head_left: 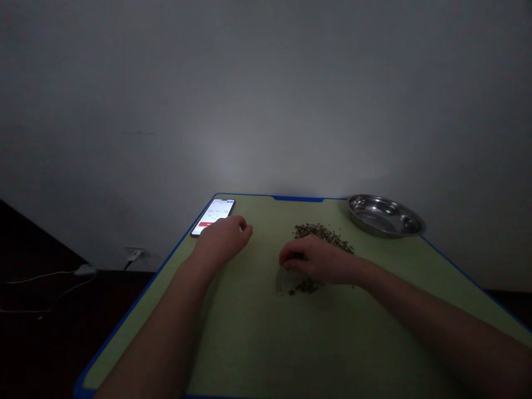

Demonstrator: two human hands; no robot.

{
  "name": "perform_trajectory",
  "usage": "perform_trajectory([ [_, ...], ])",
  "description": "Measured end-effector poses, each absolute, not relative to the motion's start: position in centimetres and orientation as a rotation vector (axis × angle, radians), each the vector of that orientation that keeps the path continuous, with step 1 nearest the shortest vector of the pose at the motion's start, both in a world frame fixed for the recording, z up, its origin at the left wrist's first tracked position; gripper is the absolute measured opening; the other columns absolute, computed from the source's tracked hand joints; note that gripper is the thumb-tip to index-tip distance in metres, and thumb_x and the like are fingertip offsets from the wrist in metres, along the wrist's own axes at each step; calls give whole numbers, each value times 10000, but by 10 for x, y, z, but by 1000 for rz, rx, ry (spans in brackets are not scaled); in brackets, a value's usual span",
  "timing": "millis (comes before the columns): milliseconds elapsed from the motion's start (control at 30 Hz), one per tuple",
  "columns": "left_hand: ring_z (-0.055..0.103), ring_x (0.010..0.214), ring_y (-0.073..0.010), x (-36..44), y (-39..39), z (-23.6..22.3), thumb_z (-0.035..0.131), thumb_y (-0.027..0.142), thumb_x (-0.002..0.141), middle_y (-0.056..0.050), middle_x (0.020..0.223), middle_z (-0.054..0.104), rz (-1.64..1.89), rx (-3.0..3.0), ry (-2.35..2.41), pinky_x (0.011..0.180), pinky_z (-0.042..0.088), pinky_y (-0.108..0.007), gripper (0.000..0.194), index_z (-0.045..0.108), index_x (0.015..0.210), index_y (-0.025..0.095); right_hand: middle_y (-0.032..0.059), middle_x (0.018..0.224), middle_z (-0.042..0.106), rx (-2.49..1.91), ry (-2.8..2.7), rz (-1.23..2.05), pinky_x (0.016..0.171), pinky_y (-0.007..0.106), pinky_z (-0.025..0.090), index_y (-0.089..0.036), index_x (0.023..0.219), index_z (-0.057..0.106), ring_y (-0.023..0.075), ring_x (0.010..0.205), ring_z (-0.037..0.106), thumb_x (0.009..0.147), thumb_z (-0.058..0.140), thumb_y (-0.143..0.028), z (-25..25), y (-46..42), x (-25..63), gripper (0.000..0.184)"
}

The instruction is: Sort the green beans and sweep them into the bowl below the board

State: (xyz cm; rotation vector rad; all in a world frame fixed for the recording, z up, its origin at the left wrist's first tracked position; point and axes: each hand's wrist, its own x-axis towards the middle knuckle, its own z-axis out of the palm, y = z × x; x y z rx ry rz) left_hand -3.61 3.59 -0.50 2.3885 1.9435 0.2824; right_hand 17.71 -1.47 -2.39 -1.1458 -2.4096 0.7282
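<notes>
My left hand (pixel 225 237) is above the left part of the table, beside the phone (pixel 220 209), with its fingers curled in. Whatever those fingers may hold is hidden. Over a clear shallow dish (pixel 285 281) is my right hand (pixel 313 256), thumb and fingertips brought together; anything pinched there is too small to make out. Small dark seed-like bits (pixel 308 286) show at the dish, partly covered by the hand. Just behind the right hand, a loose pile of the same dark bits (pixel 326 234) lies spread on the table.
A shiny steel bowl (pixel 386 217) stands at the back right corner of the pale green table (pixel 249 332), which has a blue edge. The phone's lit screen shows a running-timer style display. Behind is a grey wall (pixel 266 100); white cables (pixel 85 270) lie at the lower left.
</notes>
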Motion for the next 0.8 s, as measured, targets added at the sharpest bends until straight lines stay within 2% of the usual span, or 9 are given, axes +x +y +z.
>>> perform_trajectory([
  [400, 640, 752, -216, -37, 38, -8, 373, 472, 854, -83, 910, 721, 257, 2397, 1889, 616, 420, -308, 406, 673, 934, 211, 23, 840, 734, -1152, -2393, 787, 700, 246, 476, -170, 920, 719, 137, 756, 648, 841, 591, -150, -12, -49, 195, 152],
  [567, 641, 716, -207, -36, 37, -6, 374, 470, 855, -82, 917, 724, 245, 2380, 1885, 600, 416, -306, 408, 670, 953, 206, 34, 976, 736, -1261, -2248, 583, 773, 275, 488, -208, 1036, 702, 154, 863, 661, 865, 567, -194, -1, -58, 215, 219],
  [800, 642, 750, -227, -35, 37, -8, 382, 476, 850, -92, 916, 722, 266, 2399, 1864, 615, 427, -320, 412, 675, 950, 203, 21, 912, 721, -1421, -2135, 547, 755, 304, 492, -229, 910, 696, 175, 847, 651, 874, 564, -321, -3, -79, 247, 165],
])
